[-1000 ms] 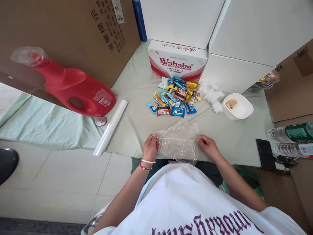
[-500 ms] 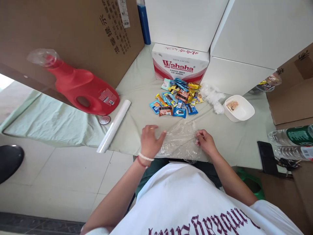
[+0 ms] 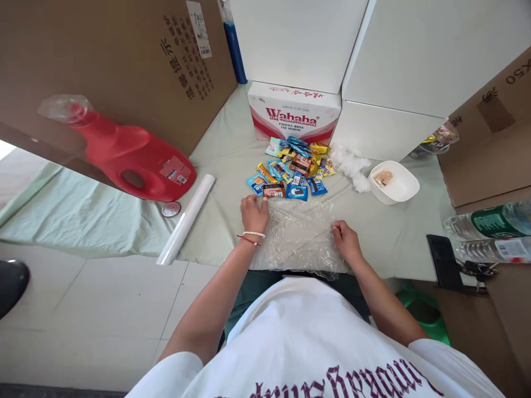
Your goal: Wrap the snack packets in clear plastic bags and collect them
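Note:
A crinkled sheet of clear plastic film (image 3: 298, 237) lies spread on the cloth at the table's front edge, in front of my body. My left hand (image 3: 254, 214) is at its upper left corner, fingers drawn in and thumb against the film. My right hand (image 3: 347, 241) pinches the film's right edge between thumb and fingers. Just beyond the film is a heap of small wrapped snacks (image 3: 302, 165) in blue, yellow and brown packets, the closest ones near my left fingertips.
A roll of film (image 3: 186, 220) and a red jug (image 3: 139, 160) lie left. A white water carton (image 3: 294, 115) stands behind the snacks. Crumpled white plastic (image 3: 352, 165) and a white bowl (image 3: 396, 185) sit right. Plastic bottles (image 3: 489, 224) and a black phone (image 3: 444, 262) are far right.
My left hand has moved forward to the film's upper left corner, and its fingers have closed there. The film is spread wider and flatter. My right hand keeps its hold.

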Tool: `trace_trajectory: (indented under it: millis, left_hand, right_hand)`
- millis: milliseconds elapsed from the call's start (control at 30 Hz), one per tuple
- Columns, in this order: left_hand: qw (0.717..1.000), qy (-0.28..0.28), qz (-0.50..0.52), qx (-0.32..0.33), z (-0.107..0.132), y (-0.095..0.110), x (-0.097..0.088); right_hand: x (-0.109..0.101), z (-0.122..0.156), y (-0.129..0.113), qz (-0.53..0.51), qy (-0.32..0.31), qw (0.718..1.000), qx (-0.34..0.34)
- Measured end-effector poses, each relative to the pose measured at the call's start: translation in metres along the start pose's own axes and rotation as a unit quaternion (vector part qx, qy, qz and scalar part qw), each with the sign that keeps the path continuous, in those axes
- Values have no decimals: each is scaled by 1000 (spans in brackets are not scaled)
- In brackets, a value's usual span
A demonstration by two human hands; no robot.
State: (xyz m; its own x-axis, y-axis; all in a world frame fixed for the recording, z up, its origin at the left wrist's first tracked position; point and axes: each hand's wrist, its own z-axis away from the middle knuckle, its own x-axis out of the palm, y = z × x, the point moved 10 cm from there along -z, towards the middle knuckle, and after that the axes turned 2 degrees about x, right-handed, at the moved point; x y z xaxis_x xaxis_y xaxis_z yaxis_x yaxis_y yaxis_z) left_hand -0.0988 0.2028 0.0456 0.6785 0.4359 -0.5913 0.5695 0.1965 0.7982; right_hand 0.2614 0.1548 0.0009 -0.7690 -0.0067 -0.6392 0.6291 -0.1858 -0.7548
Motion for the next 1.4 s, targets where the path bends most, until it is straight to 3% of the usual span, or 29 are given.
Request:
trace_trajectory:
  millis: [100, 133, 200, 300, 400, 467, 533, 633, 700, 800, 867, 967, 1033, 1133, 1300, 1400]
  left_hand:
    - [992, 76, 15, 99, 31, 32, -29]
    - [989, 56, 21, 136, 45, 42, -27]
    - [981, -42, 8, 189, 70, 52, -5]
    - [969, -144, -67, 187, 88, 30, 23]
    - [954, -183, -147, 189, 88, 0, 36]
    - [935, -204, -195, 215, 88, -10, 41]
    - [915, -213, -251, 233, 90, -14, 43]
    - [892, -214, -316, 244, 93, -15, 45]
    - [885, -214, -332, 247, 94, -15, 46]
    - [884, -212, -335, 250, 94, -15, 47]
    - [884, -212, -334, 248, 94, -15, 46]
    - [886, -213, -333, 242, 93, -16, 45]
    - [888, -211, -329, 241, 93, -16, 45]
    - [892, -211, -317, 243, 93, -15, 44]
    - [895, -216, -306, 243, 93, -13, 45]
    - [895, -214, -307, 243, 93, -13, 45]
  right_hand:
    - [8, -10, -9, 1, -8, 1000, -11]
    - [10, -12, -12, 2, -11, 1000, -12]
    - [12, -15, -12, 5, -14, 1000, -13]
    - [6, -13, -2, 13, -11, 1000, -4]
    - [-6, -7, 14, 37, -16, 999, 5]
    - [-17, -8, 16, 83, -10, 996, -9]
    - [-32, -15, 4, 140, 24, 989, -35]
    - [-39, -36, -44, 191, 71, 975, -87]
    - [-15, -54, -92, 204, 32, 968, -145]
    - [56, -73, -162, 250, -97, 937, -225]
    - [99, -82, -194, 294, -140, 912, -248]
    - [152, -88, -222, 351, -186, 872, -287]
    - [166, -93, -225, 377, -200, 856, -292]
    - [150, -108, -217, 361, -204, 866, -278]
    - [73, -142, -191, 315, -125, 917, -211]
    - [63, -143, -178, 347, -134, 908, -194]
